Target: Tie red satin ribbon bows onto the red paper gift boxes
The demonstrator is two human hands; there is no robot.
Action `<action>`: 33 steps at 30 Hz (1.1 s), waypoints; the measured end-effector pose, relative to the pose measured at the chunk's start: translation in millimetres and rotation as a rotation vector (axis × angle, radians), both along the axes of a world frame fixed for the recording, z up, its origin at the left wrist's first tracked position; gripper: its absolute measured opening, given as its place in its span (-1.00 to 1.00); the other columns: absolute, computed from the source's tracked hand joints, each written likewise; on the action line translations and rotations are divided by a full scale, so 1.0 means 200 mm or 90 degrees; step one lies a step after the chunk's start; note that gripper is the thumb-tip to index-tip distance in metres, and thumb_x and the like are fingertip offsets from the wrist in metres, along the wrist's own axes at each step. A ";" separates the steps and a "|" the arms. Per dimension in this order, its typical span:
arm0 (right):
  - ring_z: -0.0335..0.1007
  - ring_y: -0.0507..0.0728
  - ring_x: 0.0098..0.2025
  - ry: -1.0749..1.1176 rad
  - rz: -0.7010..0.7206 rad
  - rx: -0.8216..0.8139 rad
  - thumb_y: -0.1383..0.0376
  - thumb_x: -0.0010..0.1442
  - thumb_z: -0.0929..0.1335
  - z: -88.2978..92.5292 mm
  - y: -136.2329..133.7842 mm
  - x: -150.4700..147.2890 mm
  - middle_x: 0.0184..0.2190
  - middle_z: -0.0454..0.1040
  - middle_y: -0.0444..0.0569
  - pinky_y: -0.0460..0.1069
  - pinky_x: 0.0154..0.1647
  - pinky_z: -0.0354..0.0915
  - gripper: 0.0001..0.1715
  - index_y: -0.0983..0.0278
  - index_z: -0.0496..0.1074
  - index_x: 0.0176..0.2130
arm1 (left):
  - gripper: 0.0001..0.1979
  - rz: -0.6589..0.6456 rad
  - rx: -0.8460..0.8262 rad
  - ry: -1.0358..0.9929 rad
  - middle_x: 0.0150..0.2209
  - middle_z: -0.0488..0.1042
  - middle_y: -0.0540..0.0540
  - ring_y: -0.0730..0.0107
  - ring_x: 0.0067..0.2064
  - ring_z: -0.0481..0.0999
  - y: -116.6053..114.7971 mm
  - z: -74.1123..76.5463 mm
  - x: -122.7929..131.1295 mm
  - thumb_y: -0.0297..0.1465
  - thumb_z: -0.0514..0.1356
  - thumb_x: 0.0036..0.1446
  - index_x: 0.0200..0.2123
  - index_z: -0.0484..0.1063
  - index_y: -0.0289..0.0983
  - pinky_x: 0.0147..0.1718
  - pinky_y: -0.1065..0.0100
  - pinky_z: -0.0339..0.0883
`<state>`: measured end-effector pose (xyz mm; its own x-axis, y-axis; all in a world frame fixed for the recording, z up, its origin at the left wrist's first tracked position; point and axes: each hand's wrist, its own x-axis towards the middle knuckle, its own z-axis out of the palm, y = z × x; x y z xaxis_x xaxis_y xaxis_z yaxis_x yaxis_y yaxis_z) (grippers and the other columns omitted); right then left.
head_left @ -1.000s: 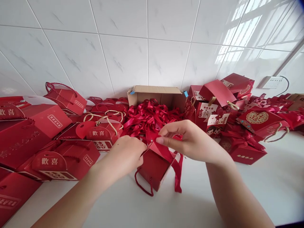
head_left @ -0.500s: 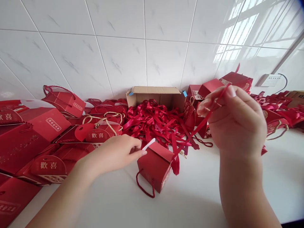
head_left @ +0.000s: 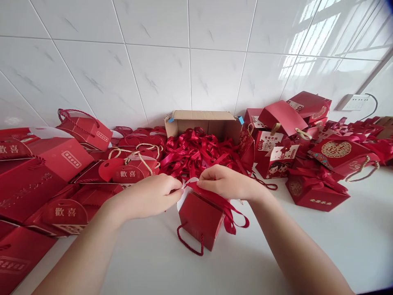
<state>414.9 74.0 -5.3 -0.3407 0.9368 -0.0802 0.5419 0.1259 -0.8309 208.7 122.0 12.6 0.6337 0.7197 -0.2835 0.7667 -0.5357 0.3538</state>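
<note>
A small red gift box (head_left: 199, 219) with a dark red rope handle (head_left: 192, 248) stands on the white table in front of me. My left hand (head_left: 161, 192) pinches the white-backed flap (head_left: 185, 196) at the box's upper left edge. Above the box top, my right hand (head_left: 225, 180) is closed on a red ribbon (head_left: 211, 196). That ribbon lies along the top edge, and its loose end hangs in a loop past the box's right side. The fingertips of both hands are close together near the flap.
A cardboard box (head_left: 202, 116) spilling red ribbons (head_left: 199, 151) stands against the tiled wall. Red gift boxes (head_left: 46, 164) are piled on the left. More boxes are stacked on the right, including one tied with a bow (head_left: 317, 194). A socket strip (head_left: 353, 102) sits behind them.
My right hand has come down and left from its raised position, bringing the ribbon onto the box top. The left hand stays at the box's upper left edge, where the white flap side now shows more.
</note>
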 end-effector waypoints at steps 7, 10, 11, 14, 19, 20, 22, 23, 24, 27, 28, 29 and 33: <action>-0.12 -0.05 -0.61 -0.030 -0.001 -0.013 0.20 0.15 0.22 -0.04 0.03 0.01 -0.62 -0.02 -0.21 -0.09 -0.66 -0.13 -0.64 0.24 -0.01 -0.57 | -0.68 0.013 -0.009 -0.007 -0.60 -0.06 0.04 0.49 -0.60 -0.10 0.00 -0.01 0.00 -0.29 -0.01 0.13 -0.59 -0.06 -0.24 -0.64 0.35 -0.24; -0.09 -0.05 -0.60 -0.033 -0.010 -0.007 0.19 0.13 0.24 -0.05 0.04 -0.01 -0.63 0.01 -0.21 -0.08 -0.65 -0.10 -0.62 0.25 0.01 -0.59 | -0.67 0.008 -0.006 -0.008 -0.60 -0.05 0.04 0.48 -0.60 -0.09 0.00 -0.01 0.00 -0.29 0.00 0.12 -0.59 -0.07 -0.24 -0.64 0.35 -0.24; -0.09 -0.05 -0.60 -0.030 -0.008 -0.007 0.18 0.13 0.24 -0.06 0.05 -0.01 -0.63 0.00 -0.21 -0.08 -0.65 -0.10 -0.62 0.25 0.01 -0.59 | -0.67 0.008 -0.006 -0.007 -0.60 -0.05 0.04 0.48 -0.60 -0.09 -0.01 -0.01 0.00 -0.28 -0.01 0.13 -0.59 -0.07 -0.24 -0.64 0.35 -0.23; -0.07 -0.05 -0.59 -0.014 0.019 -0.002 0.18 0.15 0.23 -0.07 0.05 -0.03 -0.63 0.04 -0.21 -0.08 -0.63 -0.08 -0.63 0.26 0.06 -0.59 | -0.65 0.004 -0.001 0.001 -0.61 0.00 0.04 0.48 -0.61 -0.06 -0.02 0.00 0.01 -0.24 -0.03 0.16 -0.59 -0.06 -0.24 -0.64 0.35 -0.22; 0.12 -0.02 -0.50 -0.019 0.084 0.035 0.20 0.18 0.22 -0.07 0.05 -0.04 -0.51 0.30 -0.15 -0.10 -0.54 0.06 -0.72 0.30 0.35 -0.46 | -0.61 -0.001 -0.012 0.021 -0.61 0.26 0.00 0.47 -0.63 0.10 -0.06 0.02 0.00 -0.14 -0.05 0.17 -0.61 0.09 -0.24 -0.65 0.35 -0.14; 0.14 -0.02 -0.49 -0.023 0.088 0.039 0.20 0.19 0.22 -0.07 0.05 -0.04 -0.50 0.32 -0.15 -0.10 -0.54 0.06 -0.72 0.30 0.37 -0.43 | -0.61 -0.003 -0.008 0.023 -0.59 0.30 -0.01 0.45 -0.62 0.15 -0.06 0.02 -0.01 -0.15 -0.05 0.18 -0.61 0.12 -0.24 -0.64 0.36 -0.09; 0.16 -0.01 -0.48 -0.027 0.088 0.049 0.19 0.21 0.22 -0.06 0.05 -0.05 -0.48 0.35 -0.13 -0.10 -0.54 0.06 -0.71 0.31 0.40 -0.40 | -0.64 0.000 0.024 0.019 -0.56 0.34 -0.03 0.39 -0.56 0.26 -0.05 0.03 -0.02 -0.17 -0.07 0.19 -0.58 0.18 -0.23 -0.60 0.37 -0.02; 0.17 -0.01 -0.47 -0.029 0.087 0.053 0.19 0.21 0.23 -0.06 0.05 -0.05 -0.47 0.36 -0.13 -0.09 -0.53 0.07 -0.71 0.31 0.41 -0.39 | -0.66 0.005 0.043 0.017 -0.55 0.35 -0.03 0.36 -0.53 0.29 -0.04 0.03 -0.02 -0.17 -0.08 0.19 -0.55 0.19 -0.22 -0.59 0.37 0.00; 0.18 0.00 -0.47 -0.029 0.084 0.056 0.19 0.21 0.23 -0.06 0.05 -0.05 -0.47 0.36 -0.12 -0.09 -0.52 0.07 -0.71 0.31 0.41 -0.39 | -0.67 0.012 0.056 0.016 -0.55 0.35 -0.02 0.35 -0.52 0.30 -0.04 0.03 -0.02 -0.17 -0.08 0.19 -0.53 0.20 -0.21 -0.59 0.38 0.01; 0.17 0.00 -0.47 -0.028 0.084 0.060 0.20 0.21 0.23 -0.06 0.05 -0.05 -0.47 0.34 -0.13 -0.09 -0.51 0.07 -0.71 0.31 0.41 -0.40 | -0.69 0.009 0.043 0.007 -0.56 0.33 0.00 0.36 -0.53 0.28 -0.02 0.01 0.01 -0.16 -0.09 0.20 -0.48 0.22 -0.19 -0.61 0.39 0.00; 0.16 -0.01 -0.47 -0.026 0.087 0.063 0.20 0.21 0.23 -0.07 0.06 -0.06 -0.48 0.33 -0.14 -0.09 -0.52 0.07 -0.71 0.31 0.40 -0.40 | -0.70 -0.009 0.031 -0.001 -0.56 0.32 0.00 0.37 -0.53 0.27 -0.02 0.01 0.02 -0.19 -0.08 0.20 -0.49 0.22 -0.20 -0.61 0.39 -0.01; 0.15 -0.01 -0.48 -0.025 0.091 0.069 0.19 0.21 0.23 -0.07 0.06 -0.06 -0.49 0.32 -0.14 -0.09 -0.52 0.06 -0.71 0.30 0.39 -0.41 | -0.72 -0.026 0.022 -0.009 -0.57 0.31 0.01 0.39 -0.54 0.25 -0.01 0.00 0.02 -0.22 -0.07 0.19 -0.50 0.21 -0.20 -0.62 0.39 -0.01; 0.02 -0.04 -0.57 -0.024 0.066 0.074 0.11 0.22 0.23 -0.03 0.04 -0.02 -0.60 0.15 -0.20 -0.09 -0.59 -0.01 -0.62 0.29 0.30 -0.50 | -0.73 -0.010 0.025 -0.071 -0.61 0.24 0.04 0.46 -0.58 0.19 0.02 0.03 -0.04 -0.29 0.00 0.16 -0.57 0.18 -0.23 -0.62 0.39 -0.03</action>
<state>410.3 82.7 -12.1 -0.4343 0.9007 0.0121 0.5521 0.2768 -0.7864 201.6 126.0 17.9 0.6710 0.7186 -0.1827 0.7153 -0.5624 0.4149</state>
